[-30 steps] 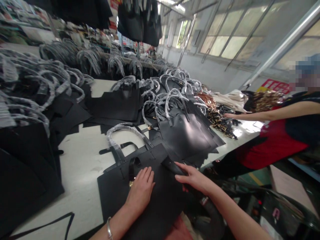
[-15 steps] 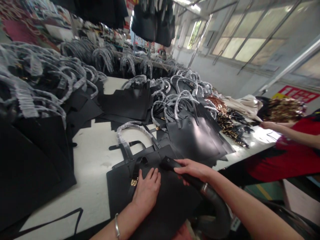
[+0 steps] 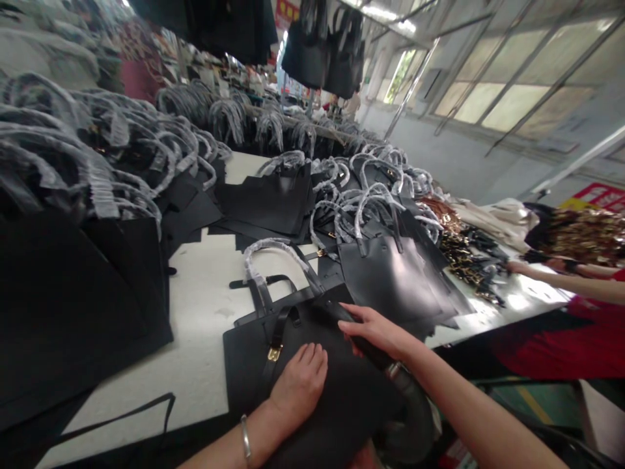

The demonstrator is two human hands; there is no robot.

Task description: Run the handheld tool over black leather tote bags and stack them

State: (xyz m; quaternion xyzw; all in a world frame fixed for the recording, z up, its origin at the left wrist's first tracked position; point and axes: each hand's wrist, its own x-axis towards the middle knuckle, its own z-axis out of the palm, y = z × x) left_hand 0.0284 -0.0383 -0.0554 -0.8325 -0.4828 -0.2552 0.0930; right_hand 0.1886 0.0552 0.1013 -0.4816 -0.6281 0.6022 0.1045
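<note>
A black handbag [image 3: 312, 391] lies in front of me, over the table's near edge. My left hand [image 3: 300, 384] rests on its face, fingers together and laid on the leather, holding nothing. Just left of those fingers is a short black strap with a gold buckle [image 3: 274, 353]. My right hand [image 3: 374, 329] is closed around a thick black handle [image 3: 375, 354] at the bag's upper right; a silvery band shows on it and its lower curve hangs off the table. The bag's far handle [image 3: 273, 244], wrapped in clear plastic, stands up behind.
Stacked black bags [image 3: 385, 267] with plastic-wrapped handles lie at the right, others [image 3: 83, 286] at the left. Straps with gold hardware [image 3: 461, 254] are heaped farther right. A co-worker's arm [image 3: 556, 280] reaches there. A loose thin black strip [image 3: 127, 410] lies near the front edge.
The view has shifted left, so everything sits farther right. My left hand has slid down the bag, away from the buckle. My right hand keeps its grip on the handle.
</note>
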